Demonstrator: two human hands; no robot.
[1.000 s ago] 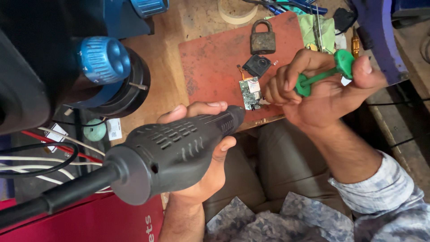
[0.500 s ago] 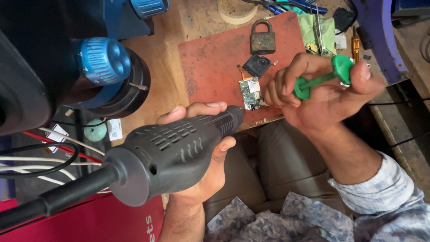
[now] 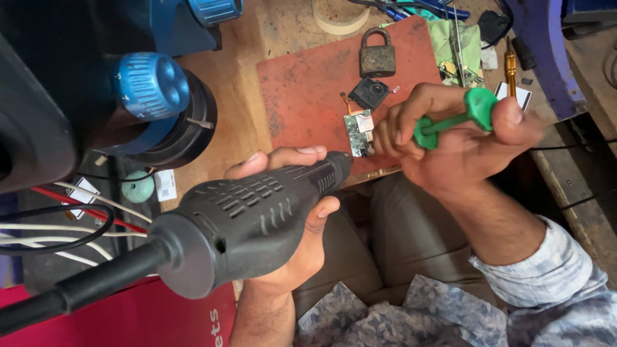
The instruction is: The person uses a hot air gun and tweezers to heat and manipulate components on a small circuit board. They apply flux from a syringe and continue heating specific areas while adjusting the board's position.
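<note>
My left hand (image 3: pixel 292 212) grips a dark grey hot-air tool (image 3: pixel 250 218) with a thick black hose. Its nozzle points at a small green circuit board (image 3: pixel 357 132) lying on a red-brown mat (image 3: pixel 308 90). My right hand (image 3: pixel 450 138) holds a green-handled tool (image 3: pixel 459 115), with the tip end hidden behind my fingers beside the board. A small black square part (image 3: pixel 368 94) with a thin flex strip lies just above the board.
A rusty padlock (image 3: pixel 376 56) rests at the mat's top. A blue-knobbed black device (image 3: pixel 154 96) stands left, with red, white and black wires (image 3: pixel 71 218) below it. A tape roll (image 3: pixel 340 16), another circuit board (image 3: pixel 459 48), a brass-handled driver (image 3: pixel 511 67) and a blue stand (image 3: pixel 540 51) crowd the back right.
My right hand has shifted slightly on the green-handled tool beside the board. The left hand and hot-air tool stay in place.
</note>
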